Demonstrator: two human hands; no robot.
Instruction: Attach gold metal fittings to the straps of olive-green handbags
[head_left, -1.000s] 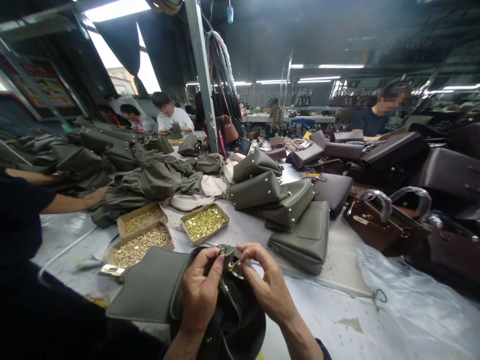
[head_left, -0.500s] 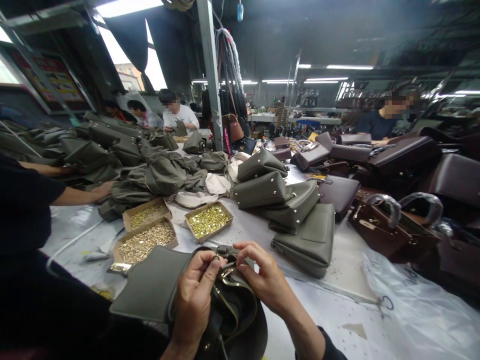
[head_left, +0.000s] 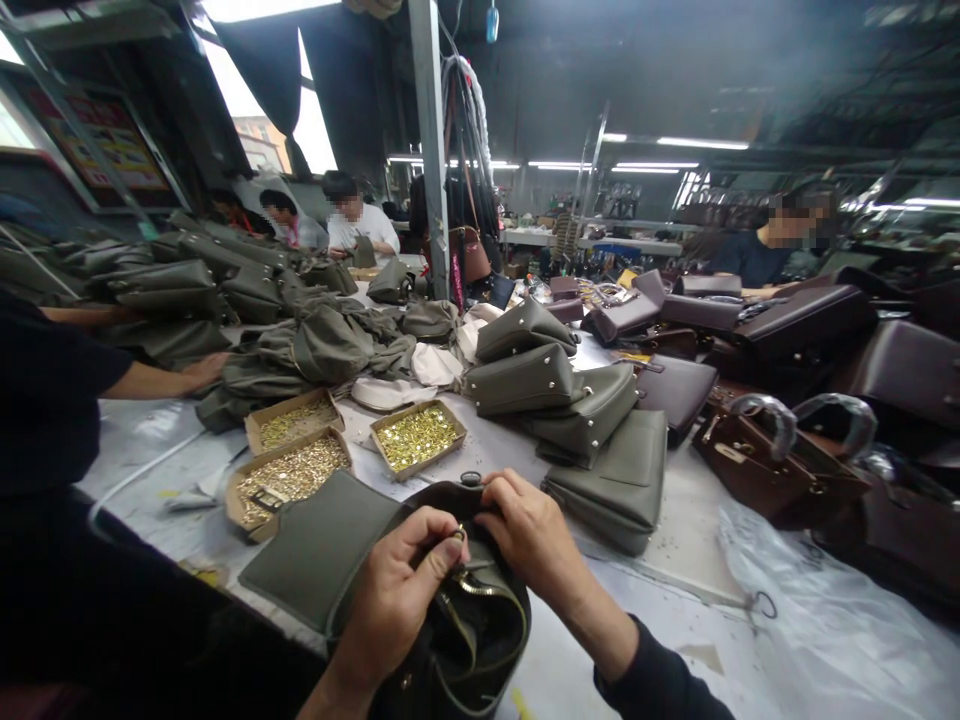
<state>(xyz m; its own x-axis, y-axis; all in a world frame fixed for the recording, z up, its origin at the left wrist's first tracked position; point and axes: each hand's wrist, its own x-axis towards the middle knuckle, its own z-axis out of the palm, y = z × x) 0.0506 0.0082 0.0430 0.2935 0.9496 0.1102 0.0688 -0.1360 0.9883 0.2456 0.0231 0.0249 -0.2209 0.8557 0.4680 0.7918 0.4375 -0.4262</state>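
An olive-green handbag lies in front of me, its flap spread to the left and its mouth open. Inside the mouth runs a gold-toothed zipper. Thumb and forefinger of my left hand pinch a small gold metal piece over the opening; its exact kind is too small to make out. Across from it, my right hand is closed on the bag's upper rim, fingertips partly hidden inside. A small dark oval part shows at the rim beside the right fingers.
Boxes of gold hardware and copper-coloured pieces stand beyond the bag. Stacked green bags are ahead right, brown bags and clear plastic farther right. A co-worker's hand rests by green fabric at left.
My right fingers have come down from a looser, spread pose and closed on the bag's rim. The bag and my left hand have shifted slightly right, the gold piece still pinched.
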